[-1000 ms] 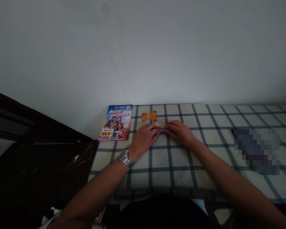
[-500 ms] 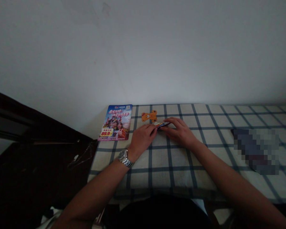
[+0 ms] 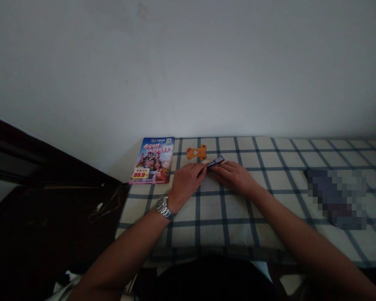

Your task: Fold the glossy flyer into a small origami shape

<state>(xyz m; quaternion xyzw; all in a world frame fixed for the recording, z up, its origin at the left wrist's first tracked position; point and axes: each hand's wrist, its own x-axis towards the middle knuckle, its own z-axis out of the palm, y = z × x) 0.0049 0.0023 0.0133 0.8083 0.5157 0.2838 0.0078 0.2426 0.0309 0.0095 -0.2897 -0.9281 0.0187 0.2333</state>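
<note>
Between my hands is a small folded paper leaflet point(image 3: 217, 161), dark blue with print and what looks like a QR code at its right end. My left hand point(image 3: 188, 179), with a metal watch point(image 3: 165, 207) at the wrist, pinches its left end between thumb and fingers. From the right, my right hand point(image 3: 235, 177) has its fingers curled together at the paper's near edge; part of the paper is hidden under both hands. Just beyond lies an orange bear-shaped piece point(image 3: 196, 153). Left of my left hand lies a colourful flyer point(image 3: 152, 161) marked 89.9.
A checked cloth point(image 3: 207, 225) covers the table, which meets a plain wall point(image 3: 207, 75) at the back. On the right lies a dark, pixelated flat item point(image 3: 335, 200). Dark furniture point(image 3: 6, 154) stands beyond the table's left edge.
My right hand's fingers have drawn back toward me and curled in, uncovering the leaflet's right end. My left hand stays in place, still pinching the paper.
</note>
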